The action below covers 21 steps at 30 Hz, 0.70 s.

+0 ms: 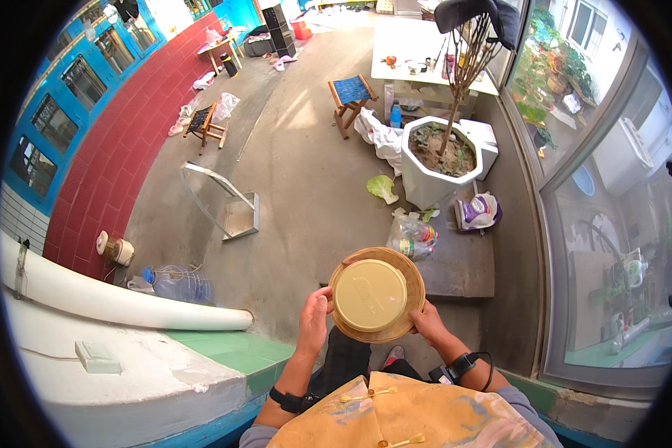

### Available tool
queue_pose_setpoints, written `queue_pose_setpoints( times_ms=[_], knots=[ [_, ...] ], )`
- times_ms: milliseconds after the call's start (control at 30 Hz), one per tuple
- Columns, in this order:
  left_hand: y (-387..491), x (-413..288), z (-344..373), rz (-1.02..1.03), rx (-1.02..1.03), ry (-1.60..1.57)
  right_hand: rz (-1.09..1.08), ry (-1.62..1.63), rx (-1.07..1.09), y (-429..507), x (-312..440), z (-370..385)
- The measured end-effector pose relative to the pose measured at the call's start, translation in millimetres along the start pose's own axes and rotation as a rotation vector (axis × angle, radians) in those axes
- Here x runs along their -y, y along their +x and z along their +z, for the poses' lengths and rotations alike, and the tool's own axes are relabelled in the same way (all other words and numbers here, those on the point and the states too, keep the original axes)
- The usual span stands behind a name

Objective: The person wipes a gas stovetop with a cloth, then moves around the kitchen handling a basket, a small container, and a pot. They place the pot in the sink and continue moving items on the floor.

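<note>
In front of my body I hold a round woven basket (pixel 416 280) by its rim. Lying in it is a round, pale yellow lid or tin (pixel 370 295) with raised lettering on its face. My left hand (pixel 315 315) presses its fingers against the left rim, the thumb pointing up. On the lower right, my right hand (pixel 428 325) grips the rim with the thumb over the top. The far fingers of both hands are hidden behind the basket. Just beyond it, clear plastic bottles (pixel 413 238) lie on a low grey step (pixel 463 269).
A white planter (pixel 434 187) with a bare-stemmed plant stands ahead right, near a cabbage leaf (pixel 382 189) and a purple-and-white bag (pixel 477 211). A metal dustpan (pixel 241 215) stands left of centre. Folding stools (pixel 351 92) stand farther off. A thick white pipe (pixel 123 297) crosses at left.
</note>
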State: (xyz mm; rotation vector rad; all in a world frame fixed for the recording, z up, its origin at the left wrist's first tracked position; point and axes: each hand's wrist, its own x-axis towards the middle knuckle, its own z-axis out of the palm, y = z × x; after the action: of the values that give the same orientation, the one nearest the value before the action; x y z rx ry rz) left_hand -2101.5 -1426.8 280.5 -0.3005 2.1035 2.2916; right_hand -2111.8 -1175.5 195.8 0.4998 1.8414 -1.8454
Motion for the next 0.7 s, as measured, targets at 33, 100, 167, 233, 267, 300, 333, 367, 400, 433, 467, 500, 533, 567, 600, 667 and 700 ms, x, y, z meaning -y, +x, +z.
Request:
queue_pose_setpoints(
  times_ms=[33,100,167,233,267,300,333,367,400,433,467,500,533,567,600,667,700],
  knots=[
    [11,-5,-1,0.013,0.003,0.007,0.024,-0.009,0.005,11,10,3],
    [39,-9,-2,0.027,0.004,0.016,0.013,-0.013,0.026,36,30,9],
    [73,-8,-5,0.014,-0.003,0.02,0.008,-0.028,0.009,66,47,17],
    [112,-4,-12,0.035,-0.021,-0.053,-0.008,-0.047,0.005,102,65,23],
    [133,-3,-18,0.023,-0.026,-0.066,-0.01,-0.053,0.001,121,74,28],
    [156,-4,-24,0.027,-0.023,-0.096,-0.016,-0.061,0.002,142,84,34],
    [181,-6,-31,0.007,-0.026,-0.08,-0.001,-0.055,-0.006,162,96,41],
    [204,-12,-38,-0.001,-0.023,-0.082,0.015,-0.051,-0.009,179,110,48],
    [231,-20,-45,-0.016,-0.016,-0.096,0.067,-0.049,-0.027,197,128,54],
    [255,-32,-51,-0.029,-0.009,-0.073,0.049,-0.065,-0.028,212,148,61],
    [277,-46,-60,-0.05,0.002,-0.056,0.068,-0.078,-0.042,223,168,70],
    [301,-61,-68,-0.076,0.014,-0.042,0.097,-0.087,-0.055,234,189,79],
    [322,-76,-74,-0.07,0.05,-0.068,0.11,-0.07,-0.062,245,209,88],
    [341,-90,-79,-0.067,0.067,-0.04,0.085,-0.055,-0.065,254,229,96],
    [359,-104,-84,-0.068,0.088,-0.016,0.081,-0.042,-0.074,263,248,104],
    [390,-130,-90,-0.045,0.113,0.03,0.059,-0.01,-0.096,276,284,116],
    [405,-143,-92,-0.019,0.117,0.052,0.037,0.007,-0.107,284,303,121]
  ],
)
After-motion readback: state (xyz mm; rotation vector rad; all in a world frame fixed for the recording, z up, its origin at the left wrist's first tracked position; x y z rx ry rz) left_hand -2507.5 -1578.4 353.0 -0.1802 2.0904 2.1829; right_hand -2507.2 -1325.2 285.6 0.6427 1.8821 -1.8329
